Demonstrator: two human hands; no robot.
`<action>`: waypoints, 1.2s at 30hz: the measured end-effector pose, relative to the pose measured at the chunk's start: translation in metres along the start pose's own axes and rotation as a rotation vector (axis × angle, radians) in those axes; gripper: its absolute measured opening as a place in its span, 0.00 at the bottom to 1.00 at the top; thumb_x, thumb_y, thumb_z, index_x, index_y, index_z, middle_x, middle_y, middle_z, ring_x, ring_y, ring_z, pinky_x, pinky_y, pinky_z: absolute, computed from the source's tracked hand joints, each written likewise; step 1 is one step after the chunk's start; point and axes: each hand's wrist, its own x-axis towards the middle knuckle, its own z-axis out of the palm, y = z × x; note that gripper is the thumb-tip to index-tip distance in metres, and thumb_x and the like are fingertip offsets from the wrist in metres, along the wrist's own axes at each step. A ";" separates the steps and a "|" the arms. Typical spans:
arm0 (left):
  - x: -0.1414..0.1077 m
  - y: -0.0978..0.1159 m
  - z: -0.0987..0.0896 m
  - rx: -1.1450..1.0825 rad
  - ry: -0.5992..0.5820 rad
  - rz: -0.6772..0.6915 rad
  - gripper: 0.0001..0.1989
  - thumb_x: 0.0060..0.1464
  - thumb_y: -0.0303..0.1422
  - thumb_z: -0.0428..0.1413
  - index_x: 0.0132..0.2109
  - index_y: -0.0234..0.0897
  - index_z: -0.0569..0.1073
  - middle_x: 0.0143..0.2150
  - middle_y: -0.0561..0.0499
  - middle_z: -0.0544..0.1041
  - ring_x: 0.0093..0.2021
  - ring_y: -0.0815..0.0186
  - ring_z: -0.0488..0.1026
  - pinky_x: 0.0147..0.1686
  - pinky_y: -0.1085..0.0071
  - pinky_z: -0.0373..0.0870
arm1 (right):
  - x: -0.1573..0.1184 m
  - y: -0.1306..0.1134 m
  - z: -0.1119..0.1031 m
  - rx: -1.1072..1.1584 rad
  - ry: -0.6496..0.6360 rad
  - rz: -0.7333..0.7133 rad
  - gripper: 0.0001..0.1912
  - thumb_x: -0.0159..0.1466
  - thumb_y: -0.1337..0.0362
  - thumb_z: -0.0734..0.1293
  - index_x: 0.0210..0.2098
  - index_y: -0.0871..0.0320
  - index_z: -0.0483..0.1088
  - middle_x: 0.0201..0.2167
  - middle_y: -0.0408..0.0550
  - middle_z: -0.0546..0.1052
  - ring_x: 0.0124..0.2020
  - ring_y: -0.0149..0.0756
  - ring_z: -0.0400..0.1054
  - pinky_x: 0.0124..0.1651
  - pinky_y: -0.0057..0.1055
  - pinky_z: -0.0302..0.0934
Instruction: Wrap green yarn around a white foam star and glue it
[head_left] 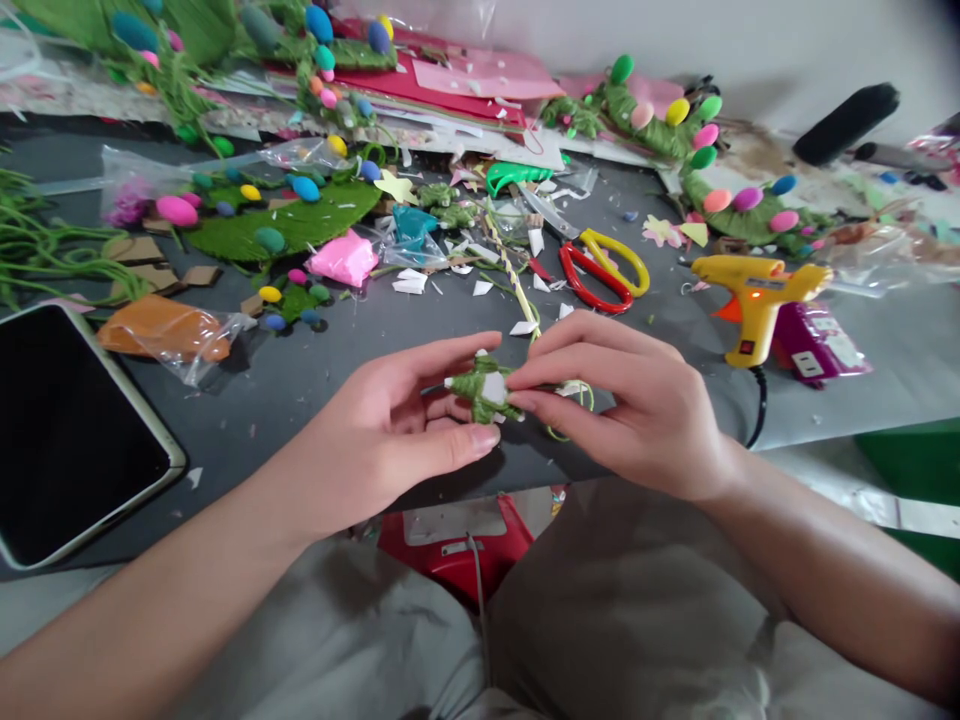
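A small star-shaped piece [468, 384], partly wrapped in green yarn with white showing at its middle and tips, is held above the front of the table. My left hand [375, 415] grips it between the thumb below and the fingers behind. With thumb and forefinger pinched together, my right hand [637, 405] is at the star's right side, closed on green yarn. A loose loop of that yarn [589, 400] hangs by the right fingers. Part of the star is hidden behind my fingertips.
Scissors [596, 275] with red and yellow handles lie beyond my hands among white scraps. A yellow hot glue gun [754, 295], its light on, stands at right with a black cord. A tablet-like device [75, 430] lies left. Yarn-wrapped pieces with coloured eggs [176, 210] line the back.
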 end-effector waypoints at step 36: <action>0.001 0.000 -0.003 -0.112 0.045 0.037 0.18 0.56 0.29 0.68 0.54 0.38 0.79 0.41 0.49 0.86 0.41 0.64 0.84 0.46 0.71 0.82 | -0.006 0.000 -0.012 -0.225 -0.142 -0.184 0.20 0.63 0.67 0.69 0.55 0.50 0.74 0.59 0.56 0.73 0.59 0.47 0.70 0.61 0.53 0.68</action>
